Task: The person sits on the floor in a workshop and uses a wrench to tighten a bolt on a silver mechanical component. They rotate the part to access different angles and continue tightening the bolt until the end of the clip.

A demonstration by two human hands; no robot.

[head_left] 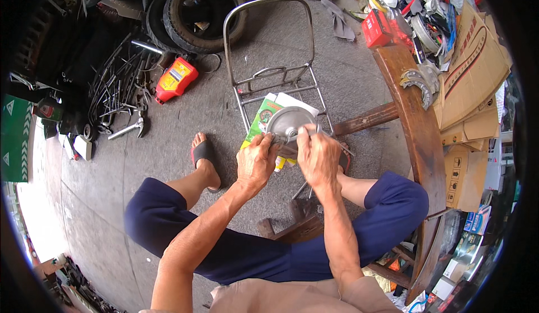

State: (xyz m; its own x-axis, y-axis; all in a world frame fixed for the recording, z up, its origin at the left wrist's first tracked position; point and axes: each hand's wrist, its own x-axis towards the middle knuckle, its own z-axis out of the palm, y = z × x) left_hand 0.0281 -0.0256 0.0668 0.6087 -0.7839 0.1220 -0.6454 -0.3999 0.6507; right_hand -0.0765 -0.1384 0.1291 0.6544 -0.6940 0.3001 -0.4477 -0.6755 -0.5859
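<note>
A round silver-grey metal disc (282, 121) with a raised hub sits over a green-and-white printed carton (255, 123) on a tubular metal frame (311, 38). My left hand (254, 161) is closed at the disc's lower left edge, holding it or a small part there; the fingertips are partly hidden. My right hand (317, 161) grips the disc's right side, thumb near the hub. A yellow item (279, 164) shows beneath the disc.
Behind are two tyres (205, 43). On the left lie a red jug (177, 80), a hammer (128, 129) and scattered tools. A wooden bench beam (396, 88) stands at my right, beside cardboard (474, 60) and piled parts.
</note>
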